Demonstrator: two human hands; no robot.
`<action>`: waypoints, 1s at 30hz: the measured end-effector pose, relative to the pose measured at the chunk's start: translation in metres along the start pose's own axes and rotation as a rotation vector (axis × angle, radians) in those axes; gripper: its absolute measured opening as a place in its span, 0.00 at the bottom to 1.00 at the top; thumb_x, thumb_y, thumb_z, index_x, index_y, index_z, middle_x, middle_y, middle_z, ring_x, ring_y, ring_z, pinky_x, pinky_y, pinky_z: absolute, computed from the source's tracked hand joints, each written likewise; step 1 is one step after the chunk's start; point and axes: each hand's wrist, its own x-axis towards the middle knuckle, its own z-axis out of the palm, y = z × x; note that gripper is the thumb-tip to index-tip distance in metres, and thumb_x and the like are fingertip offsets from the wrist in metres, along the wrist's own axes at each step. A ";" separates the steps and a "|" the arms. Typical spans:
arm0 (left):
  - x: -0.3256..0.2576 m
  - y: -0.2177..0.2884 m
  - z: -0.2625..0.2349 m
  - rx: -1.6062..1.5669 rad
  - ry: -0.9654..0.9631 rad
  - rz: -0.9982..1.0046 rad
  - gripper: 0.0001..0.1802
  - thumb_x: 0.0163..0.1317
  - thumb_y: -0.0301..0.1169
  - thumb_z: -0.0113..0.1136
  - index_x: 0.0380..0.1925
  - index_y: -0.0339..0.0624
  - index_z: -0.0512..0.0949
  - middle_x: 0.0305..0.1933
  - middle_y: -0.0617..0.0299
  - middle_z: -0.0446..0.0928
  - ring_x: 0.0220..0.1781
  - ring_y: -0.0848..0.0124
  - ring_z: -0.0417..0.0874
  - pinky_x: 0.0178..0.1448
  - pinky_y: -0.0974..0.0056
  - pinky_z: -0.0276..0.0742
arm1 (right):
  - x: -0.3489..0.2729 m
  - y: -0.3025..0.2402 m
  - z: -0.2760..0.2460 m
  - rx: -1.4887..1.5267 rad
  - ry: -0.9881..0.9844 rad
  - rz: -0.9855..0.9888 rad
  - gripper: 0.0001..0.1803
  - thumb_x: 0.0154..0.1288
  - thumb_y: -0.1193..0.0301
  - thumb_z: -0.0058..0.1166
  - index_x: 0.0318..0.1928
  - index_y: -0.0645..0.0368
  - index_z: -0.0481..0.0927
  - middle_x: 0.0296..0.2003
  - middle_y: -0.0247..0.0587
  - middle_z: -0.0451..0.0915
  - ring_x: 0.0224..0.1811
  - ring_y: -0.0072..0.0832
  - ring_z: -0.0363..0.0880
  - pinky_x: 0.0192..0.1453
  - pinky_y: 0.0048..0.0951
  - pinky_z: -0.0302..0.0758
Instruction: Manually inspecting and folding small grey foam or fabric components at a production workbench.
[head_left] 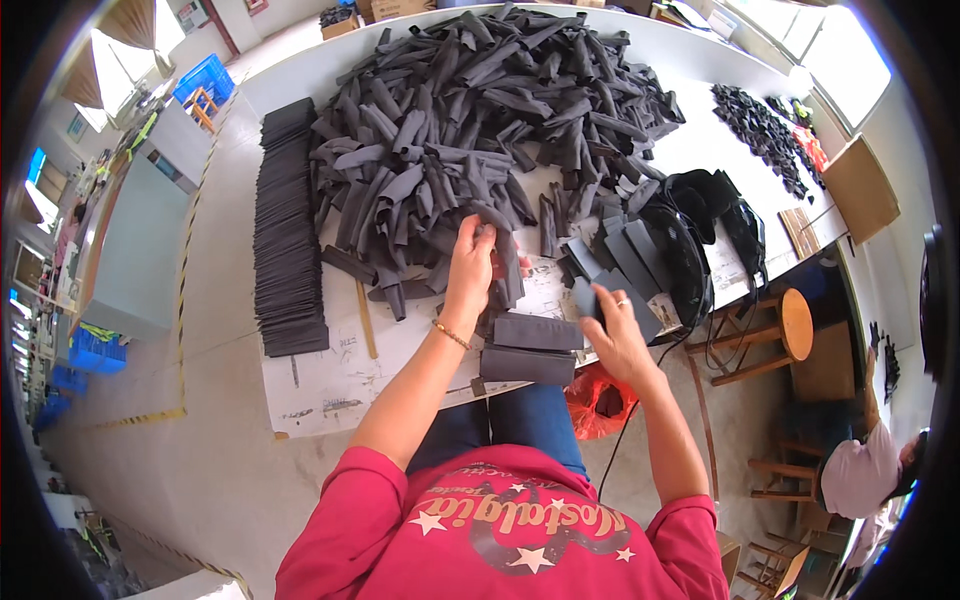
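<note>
My left hand (470, 268) is closed on a curled dark grey fabric piece (507, 268) at the near edge of a large loose heap of similar pieces (440, 120). To its right, my right hand (622, 340) has thumb and fingers on a flat grey panel (588, 297), beside several more flat grey panels (635, 250). Between my forearms, two flattened dark pieces (536, 333) lie one in front of the other at the table's front edge. A long, neat row of stacked dark pieces (290, 230) stands left of the heap.
A white table (330, 400) bears everything. Black glossy objects with cables (690, 235) sit right of the panels. A wooden strip (366, 320) lies left of me. A red plastic bag (600, 402) hangs below the edge. Stools (795, 325) and another person (865, 470) are at right.
</note>
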 end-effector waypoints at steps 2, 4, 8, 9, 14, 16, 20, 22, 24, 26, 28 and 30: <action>-0.013 -0.001 -0.009 -0.143 0.071 -0.101 0.11 0.75 0.35 0.40 0.52 0.44 0.62 0.35 0.50 0.78 0.30 0.55 0.86 0.31 0.54 0.85 | -0.003 -0.024 0.009 0.217 -0.102 0.009 0.31 0.65 0.63 0.53 0.61 0.71 0.65 0.49 0.59 0.69 0.53 0.50 0.70 0.59 0.38 0.67; -0.024 -0.004 -0.011 -0.145 0.109 -0.110 0.12 0.76 0.35 0.37 0.53 0.44 0.60 0.37 0.47 0.78 0.32 0.53 0.86 0.33 0.52 0.86 | -0.006 -0.044 0.026 0.255 0.002 -0.069 0.32 0.62 0.64 0.59 0.60 0.70 0.66 0.46 0.57 0.70 0.48 0.49 0.72 0.55 0.36 0.70; -0.041 -0.006 -0.009 -0.258 0.158 -0.105 0.14 0.76 0.35 0.34 0.55 0.41 0.59 0.41 0.45 0.78 0.38 0.49 0.85 0.39 0.48 0.87 | 0.001 -0.074 0.058 0.268 0.120 -0.036 0.28 0.57 0.66 0.66 0.54 0.67 0.71 0.43 0.55 0.74 0.47 0.47 0.76 0.50 0.39 0.72; -0.046 -0.005 -0.004 -0.308 0.134 -0.119 0.14 0.77 0.36 0.34 0.55 0.42 0.60 0.41 0.45 0.78 0.39 0.49 0.85 0.40 0.49 0.87 | 0.005 -0.068 0.069 0.289 0.137 -0.009 0.24 0.58 0.67 0.65 0.50 0.66 0.73 0.43 0.54 0.75 0.47 0.48 0.76 0.48 0.40 0.72; -0.067 -0.004 -0.019 -0.232 -0.019 -0.113 0.11 0.72 0.31 0.49 0.48 0.37 0.72 0.46 0.50 0.80 0.45 0.57 0.85 0.43 0.57 0.85 | 0.014 -0.066 0.083 0.376 0.270 0.020 0.16 0.58 0.72 0.63 0.46 0.64 0.77 0.34 0.41 0.76 0.35 0.28 0.74 0.40 0.29 0.72; -0.072 -0.004 -0.026 -0.267 -0.026 -0.127 0.10 0.69 0.28 0.54 0.47 0.35 0.74 0.46 0.52 0.81 0.46 0.60 0.85 0.45 0.56 0.85 | 0.011 -0.076 0.075 0.247 0.194 -0.073 0.20 0.61 0.71 0.60 0.52 0.66 0.76 0.39 0.47 0.74 0.41 0.36 0.74 0.47 0.32 0.72; -0.069 0.006 -0.034 -0.439 0.075 -0.170 0.11 0.67 0.26 0.56 0.47 0.35 0.73 0.47 0.51 0.80 0.45 0.57 0.85 0.50 0.53 0.86 | 0.000 -0.062 0.058 0.235 0.128 -0.123 0.26 0.63 0.69 0.58 0.59 0.68 0.71 0.45 0.52 0.71 0.48 0.43 0.71 0.55 0.34 0.69; -0.066 0.008 -0.045 -0.461 0.089 -0.159 0.10 0.67 0.26 0.57 0.46 0.36 0.73 0.46 0.50 0.80 0.46 0.54 0.85 0.49 0.51 0.86 | -0.003 -0.065 0.043 0.201 -0.055 -0.058 0.30 0.64 0.69 0.57 0.63 0.71 0.67 0.49 0.53 0.68 0.51 0.43 0.69 0.58 0.33 0.67; -0.067 0.011 -0.046 -0.492 0.104 -0.170 0.10 0.66 0.27 0.58 0.45 0.37 0.72 0.45 0.48 0.80 0.47 0.50 0.84 0.50 0.49 0.85 | -0.008 -0.061 0.039 0.173 -0.035 -0.123 0.29 0.63 0.70 0.59 0.63 0.68 0.68 0.48 0.51 0.69 0.51 0.43 0.70 0.56 0.33 0.68; -0.069 0.014 -0.047 -0.554 0.128 -0.187 0.11 0.67 0.26 0.57 0.47 0.38 0.70 0.46 0.46 0.79 0.49 0.48 0.84 0.51 0.46 0.85 | -0.013 -0.063 0.034 0.151 -0.050 -0.142 0.30 0.62 0.69 0.61 0.62 0.66 0.70 0.49 0.53 0.69 0.52 0.45 0.70 0.57 0.35 0.69; -0.070 0.016 -0.049 -0.568 0.113 -0.214 0.12 0.66 0.26 0.57 0.47 0.38 0.69 0.46 0.44 0.79 0.49 0.47 0.83 0.52 0.46 0.84 | -0.017 -0.065 0.031 0.152 -0.038 -0.162 0.28 0.61 0.70 0.61 0.60 0.65 0.72 0.48 0.52 0.69 0.51 0.44 0.71 0.55 0.35 0.70; -0.071 0.014 -0.049 -0.583 0.093 -0.242 0.13 0.66 0.25 0.58 0.48 0.38 0.68 0.47 0.43 0.79 0.49 0.45 0.83 0.53 0.46 0.84 | -0.018 -0.066 0.030 0.151 -0.023 -0.181 0.26 0.60 0.72 0.62 0.59 0.64 0.75 0.46 0.51 0.69 0.49 0.42 0.71 0.53 0.34 0.71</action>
